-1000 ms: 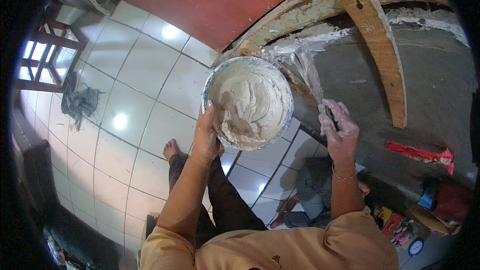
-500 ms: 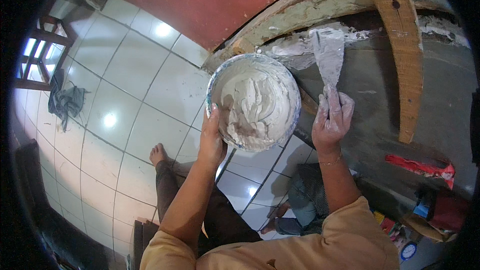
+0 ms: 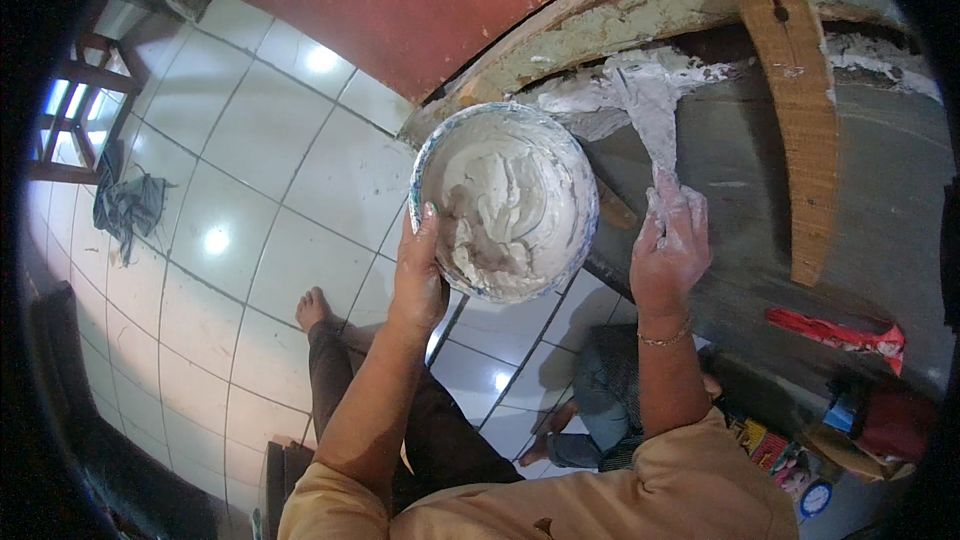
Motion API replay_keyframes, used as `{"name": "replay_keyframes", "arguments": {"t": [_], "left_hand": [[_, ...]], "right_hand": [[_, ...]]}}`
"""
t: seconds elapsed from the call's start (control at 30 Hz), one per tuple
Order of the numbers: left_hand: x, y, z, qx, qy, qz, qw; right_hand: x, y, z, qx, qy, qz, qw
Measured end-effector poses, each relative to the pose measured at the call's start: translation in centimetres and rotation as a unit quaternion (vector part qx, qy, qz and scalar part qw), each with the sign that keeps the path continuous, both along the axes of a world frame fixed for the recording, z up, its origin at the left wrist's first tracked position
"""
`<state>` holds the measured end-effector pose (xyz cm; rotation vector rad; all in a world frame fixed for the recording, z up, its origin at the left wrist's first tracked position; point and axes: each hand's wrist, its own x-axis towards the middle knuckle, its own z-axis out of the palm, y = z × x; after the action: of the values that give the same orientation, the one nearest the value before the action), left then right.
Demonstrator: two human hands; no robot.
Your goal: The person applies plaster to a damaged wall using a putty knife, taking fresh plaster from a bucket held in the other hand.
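The putty knife (image 3: 648, 110) is at the white-smeared seam (image 3: 578, 93), its blade probably thin and springy; the fingers of your right hand (image 3: 672, 255) clamp its likely slippery handle. Your left hand (image 3: 418, 275) clamps the bowl (image 3: 574, 175) by its rim; soft paste (image 3: 497, 205) likely makes it heavy. A wooden brace (image 3: 797, 120) bounds the right; floor tiles (image 3: 300, 250) spread leftward.

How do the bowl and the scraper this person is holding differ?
The bowl is round and hollow; the scraper is flat, tapering toward the right hand.
The bowl, held by its side in the left hand, looks much wider than the scraper.
Both are smeared with pale paste.
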<state>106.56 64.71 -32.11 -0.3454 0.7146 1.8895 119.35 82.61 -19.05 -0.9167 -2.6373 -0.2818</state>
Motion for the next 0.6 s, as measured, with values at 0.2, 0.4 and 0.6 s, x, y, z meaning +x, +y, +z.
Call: {"name": "replay_keyframes", "arguments": {"t": [0.2,0.4,0.6], "left_hand": [[-0.8,-0.2,1.1,-0.017,0.038,0.003,0.999],[-2.0,-0.9,1.9,-0.034,0.061,-0.010,0.997],[-3.0,-1.8,3.3,-0.037,0.037,-0.025,0.998]], "right_hand": [[0.0,-1.8,1.8,-0.049,-0.039,-0.081,0.995],[2.1,-3.6,3.6,-0.120,-0.037,-0.102,0.987],[2.4,-6.6,6.1,-0.320,0.085,-0.120,0.936]]}}
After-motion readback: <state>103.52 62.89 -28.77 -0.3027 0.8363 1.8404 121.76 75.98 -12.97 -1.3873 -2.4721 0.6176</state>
